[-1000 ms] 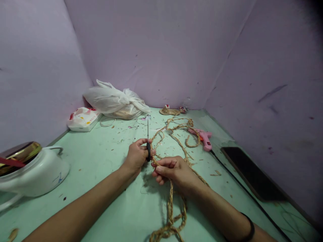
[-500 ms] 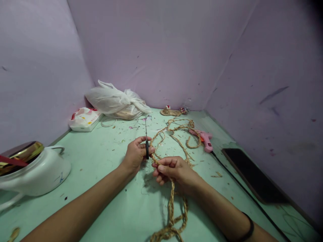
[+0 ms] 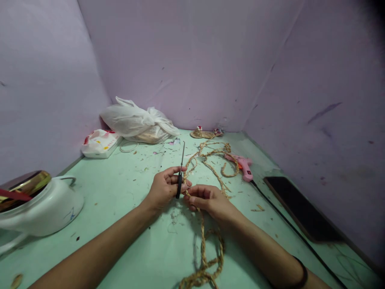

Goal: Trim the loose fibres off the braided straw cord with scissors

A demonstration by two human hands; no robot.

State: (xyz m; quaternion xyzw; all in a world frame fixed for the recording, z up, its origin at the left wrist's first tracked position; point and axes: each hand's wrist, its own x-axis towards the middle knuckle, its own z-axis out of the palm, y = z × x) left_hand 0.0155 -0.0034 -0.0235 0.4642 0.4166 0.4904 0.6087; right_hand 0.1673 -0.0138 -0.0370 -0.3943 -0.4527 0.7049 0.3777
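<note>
Near the middle of the table, my left hand (image 3: 166, 186) is closed around black-handled scissors (image 3: 179, 184), seen almost edge-on with the thin metal part pointing away from me. Its thumb and fingertips also pinch a braided straw-coloured rope (image 3: 203, 237). Right beside it, my right hand (image 3: 209, 200) grips the same rope between thumb and fingers, the two sets of fingertips nearly touching. One length of the rope hangs down toward me into a loose heap at the front edge. Another stretch runs away in loops to the back. My fingers hide the held part.
A pink glue gun (image 3: 247, 170) with a black cord and a dark phone (image 3: 300, 208) lie at the right. A white pot (image 3: 51, 208) stands at the left. Farther back are a white plastic bag (image 3: 138, 120), a tissue pack (image 3: 100, 145) and a woven straw piece (image 3: 202, 134).
My left hand has moved slightly right and the scissors have tilted right. The rope loop between my hands has narrowed, and my fingertips are closer together.
</note>
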